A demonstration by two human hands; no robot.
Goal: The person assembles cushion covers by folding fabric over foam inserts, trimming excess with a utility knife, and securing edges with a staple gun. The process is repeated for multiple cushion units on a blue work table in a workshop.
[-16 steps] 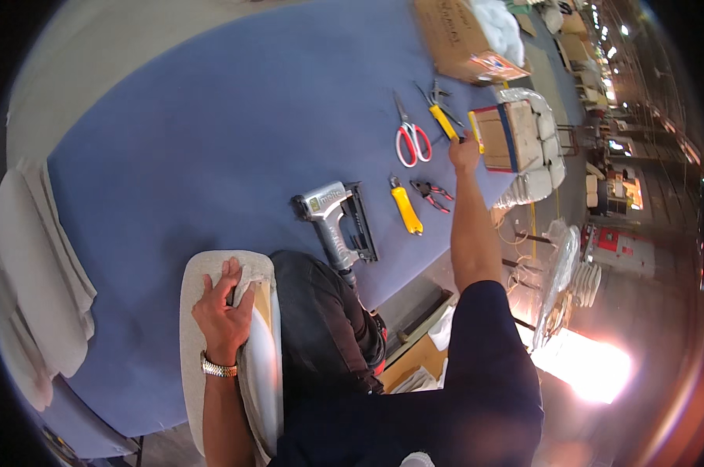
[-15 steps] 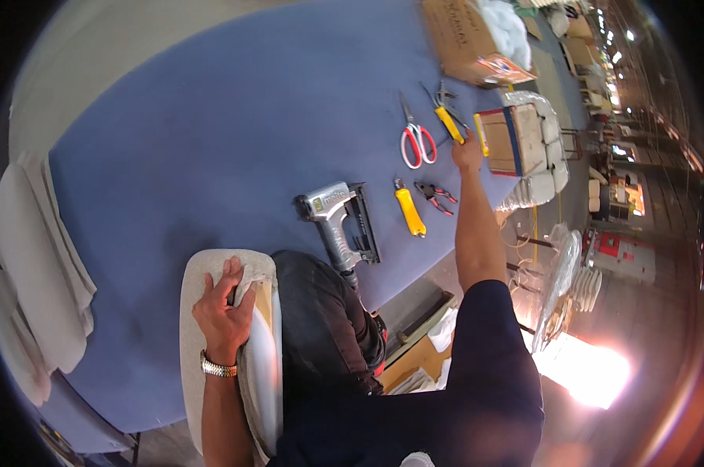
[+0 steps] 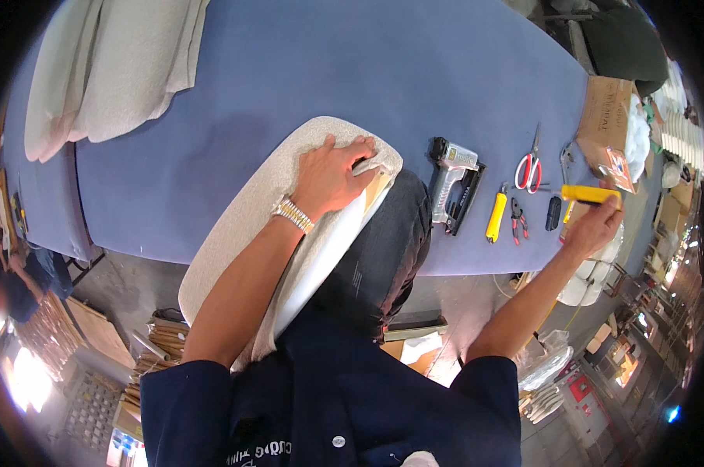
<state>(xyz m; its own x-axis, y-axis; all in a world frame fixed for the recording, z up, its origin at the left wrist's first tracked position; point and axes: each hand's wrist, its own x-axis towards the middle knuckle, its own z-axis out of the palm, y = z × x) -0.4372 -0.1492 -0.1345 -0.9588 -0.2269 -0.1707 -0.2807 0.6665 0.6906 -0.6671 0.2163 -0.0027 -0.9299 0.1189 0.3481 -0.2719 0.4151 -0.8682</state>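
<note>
My left hand (image 3: 338,177) lies on a long, rounded seat panel (image 3: 247,210) covered in beige fabric, which leans against my thigh. Its fingers and thumb close on the folded fabric edge near the far corner, where bare wood (image 3: 377,189) and white padding (image 3: 321,261) show. Out to the right, my right hand (image 3: 595,226) grips a yellow-handled screwdriver (image 3: 589,194), raised over the table with its thin shaft pointing left; its tip is blurred. Between the hands lie a staple gun (image 3: 453,183), a yellow utility knife (image 3: 496,215), pliers (image 3: 518,221) and red-and-white scissors (image 3: 529,167).
The blue-covered table (image 3: 305,62) spreads ahead. Beige fabric pieces (image 3: 126,62) are stacked at its far left. A cardboard box (image 3: 603,117) with white stuffing stands at the right, near another metal tool (image 3: 566,159) and a small black object (image 3: 553,213). Another person (image 3: 25,272) is at far left.
My right hand has picked the yellow-handled screwdriver up off the table. The view has swung to the right, shifting everything in it. My left hand keeps its hold on the fabric.
</note>
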